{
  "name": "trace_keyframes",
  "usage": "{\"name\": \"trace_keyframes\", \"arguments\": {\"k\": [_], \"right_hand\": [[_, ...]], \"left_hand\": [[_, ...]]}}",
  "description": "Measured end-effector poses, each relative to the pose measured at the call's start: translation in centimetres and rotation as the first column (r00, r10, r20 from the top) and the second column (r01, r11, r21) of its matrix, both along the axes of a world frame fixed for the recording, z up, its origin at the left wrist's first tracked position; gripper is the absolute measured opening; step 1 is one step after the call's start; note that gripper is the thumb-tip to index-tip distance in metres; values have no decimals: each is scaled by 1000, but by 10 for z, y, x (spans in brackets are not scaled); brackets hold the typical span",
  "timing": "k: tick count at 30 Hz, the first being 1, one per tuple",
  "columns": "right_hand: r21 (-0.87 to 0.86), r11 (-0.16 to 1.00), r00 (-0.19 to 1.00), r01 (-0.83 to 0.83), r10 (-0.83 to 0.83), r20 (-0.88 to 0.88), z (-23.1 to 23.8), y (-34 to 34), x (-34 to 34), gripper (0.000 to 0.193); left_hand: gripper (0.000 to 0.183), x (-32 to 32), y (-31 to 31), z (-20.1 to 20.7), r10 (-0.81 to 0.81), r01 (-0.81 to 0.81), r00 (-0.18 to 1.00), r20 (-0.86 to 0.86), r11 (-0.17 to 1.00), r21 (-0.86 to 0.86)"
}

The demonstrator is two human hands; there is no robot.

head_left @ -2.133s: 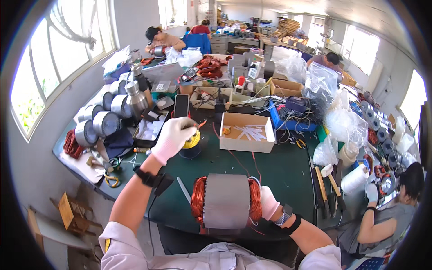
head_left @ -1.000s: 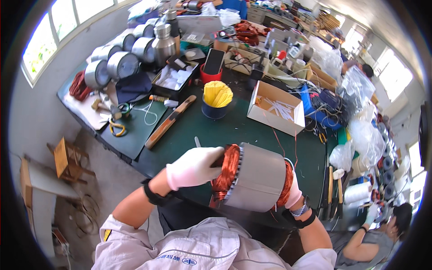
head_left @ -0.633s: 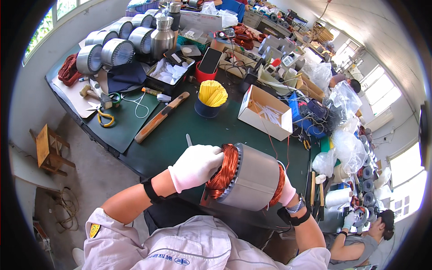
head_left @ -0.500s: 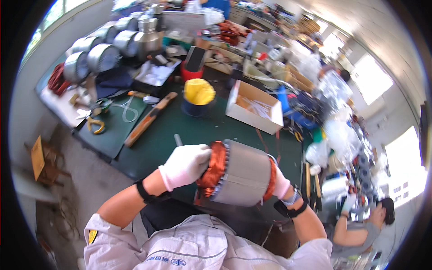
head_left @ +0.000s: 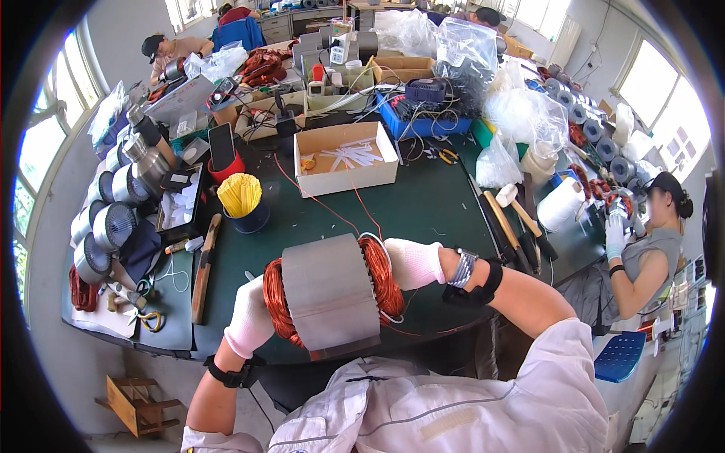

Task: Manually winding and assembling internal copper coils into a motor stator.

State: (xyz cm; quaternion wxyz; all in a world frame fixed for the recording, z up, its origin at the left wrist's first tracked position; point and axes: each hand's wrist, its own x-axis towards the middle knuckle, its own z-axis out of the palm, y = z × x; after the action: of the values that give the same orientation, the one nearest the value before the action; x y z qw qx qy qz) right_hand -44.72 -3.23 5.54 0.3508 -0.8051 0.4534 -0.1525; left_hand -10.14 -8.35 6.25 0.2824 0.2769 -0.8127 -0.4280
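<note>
Head view: 2 half-curled hands (head_left: pixel 251 315) (head_left: pixel 413 264) hold a stator (head_left: pixel 332 293); a carton (head_left: pixel 351 182) contains white strips (head_left: pixel 356 154).

Open tabletop at right, tight quarters at left

A broad stretch of dark green tabletop (head_left: pixel 430 211) leaves passage between the open-topped white cardboard box (head_left: pixel 343 184) and the pale wooden-handled tools (head_left: pixel 504 220) barring the right. Thin red wires (head_left: pixel 368 211) cross the gap between box and grey metal cylinder with copper-red windings (head_left: pixel 332 291). Leftward, a dark blue round tub of yellow strips (head_left: pixel 245 217) and a long flat wooden stick (head_left: pixel 204 272) pinch the way; below the tub it widens toward the white-gloved left hand (head_left: pixel 251 318).
</note>
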Motion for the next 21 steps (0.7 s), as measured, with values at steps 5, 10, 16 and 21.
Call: {"name": "trace_keyframes", "arguments": {"k": [5, 10, 16, 21], "right_hand": [[-88, 994, 938, 64, -90, -336, 12, 4, 13, 25], [-103, 993, 979, -53, 32, -199, -17, -8, -1, 22], [-115, 992, 998, -51, 48, -33, -25, -12, -2, 17], [-157, 976, 988, -152, 149, -30, -47, -7, -20, 29]], "left_hand": [[42, 4, 0, -17, 138, -138, 990, 2, 990, -15], [43, -4, -1, 1, 104, -103, 994, 34, 994, -45], [35, -4, -1, 5, 117, -96, 990, 82, 971, -220], [38, 2, -10, -13, 56, -20, 986, 155, 974, -227]]}}
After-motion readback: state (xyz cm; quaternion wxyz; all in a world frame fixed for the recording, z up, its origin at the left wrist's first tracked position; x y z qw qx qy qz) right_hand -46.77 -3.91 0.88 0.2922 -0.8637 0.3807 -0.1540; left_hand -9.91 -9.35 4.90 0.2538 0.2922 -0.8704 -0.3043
